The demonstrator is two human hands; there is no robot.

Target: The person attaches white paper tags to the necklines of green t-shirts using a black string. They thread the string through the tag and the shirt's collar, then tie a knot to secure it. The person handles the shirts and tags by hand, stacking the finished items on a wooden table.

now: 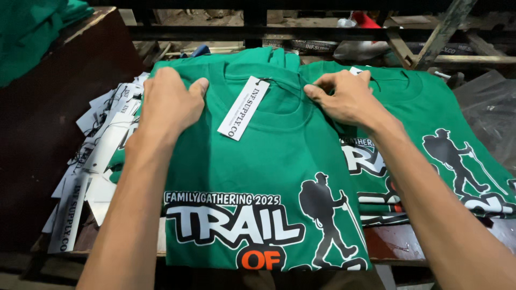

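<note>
Pressing down on a folded green T-shirt (258,161), a worker squares up the garment at a cluttered bench. Just outside the left fingers lies a loose heap of white paper hang tags (94,161), spilling toward the bench's dark left edge. The left hand (169,102) lies flat on the shirt's shoulder, fingers together and curled slightly over the top fold, gripping nothing. Between the two sets of fingers, a white rectangular hang tag (242,107) hangs from a thin string at the shirt's collar and rests tilted on the chest. The right hand (346,96) pinches the collar seam where that string is attached, thumb and forefinger closed on the fabric and the other fingers bent behind. Beyond the right fingers, a second green shirt (441,123) with the same hiker print lies partly under the first. A hard tug by the pinching fingers could, by appearance, snap the string or skew the fold; a sideways sweep of the left hand could scatter the loose tags.
</note>
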